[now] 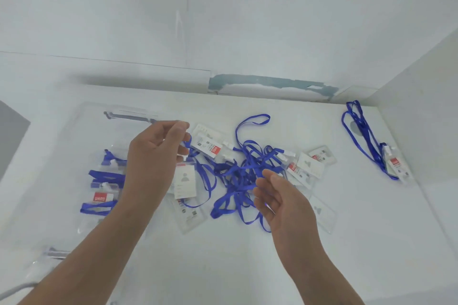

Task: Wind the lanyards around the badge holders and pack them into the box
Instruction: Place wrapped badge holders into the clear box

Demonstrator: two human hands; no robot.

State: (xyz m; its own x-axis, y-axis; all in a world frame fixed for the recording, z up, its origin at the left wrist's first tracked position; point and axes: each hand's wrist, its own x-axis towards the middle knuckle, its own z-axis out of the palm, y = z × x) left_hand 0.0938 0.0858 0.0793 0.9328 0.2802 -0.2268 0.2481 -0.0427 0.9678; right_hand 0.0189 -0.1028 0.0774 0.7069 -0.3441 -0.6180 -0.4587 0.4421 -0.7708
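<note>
Okay, I see the left hand (158, 156) raised at frame centre-left, fingers curled, pinching a blue strap end by a badge holder (209, 148). Right hand (280, 200) at lower centre-right, fingers loosely curled at the near edge of the tangled blue lanyards (245, 171) mid-frame; I cannot tell if it grasps a strap. Clear box (81, 136) on the left of the frame holds wound badge holders (104, 190). One more lanyard with badge (389, 158) lies well apart at right on the white table (223, 267)
</note>
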